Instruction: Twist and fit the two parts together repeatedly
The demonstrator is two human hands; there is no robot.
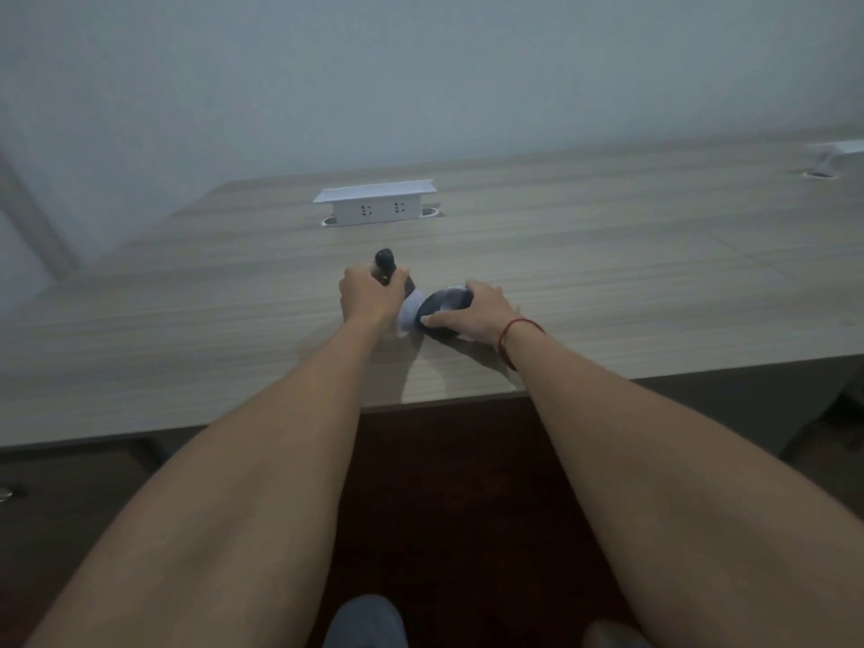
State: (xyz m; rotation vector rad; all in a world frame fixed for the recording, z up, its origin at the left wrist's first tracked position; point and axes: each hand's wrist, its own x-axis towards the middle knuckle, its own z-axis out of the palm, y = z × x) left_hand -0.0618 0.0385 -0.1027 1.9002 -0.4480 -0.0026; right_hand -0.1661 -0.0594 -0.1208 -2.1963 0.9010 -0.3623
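While my left hand grips a black handle upright on the wooden desk, my right hand curls over a dark rounded object just beside it.

Dark handle's lower part behind left hand; right-edge white fitting cropped

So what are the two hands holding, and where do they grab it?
The left hand grips a black handle around its middle. The right hand holds a dark round object by its rim.
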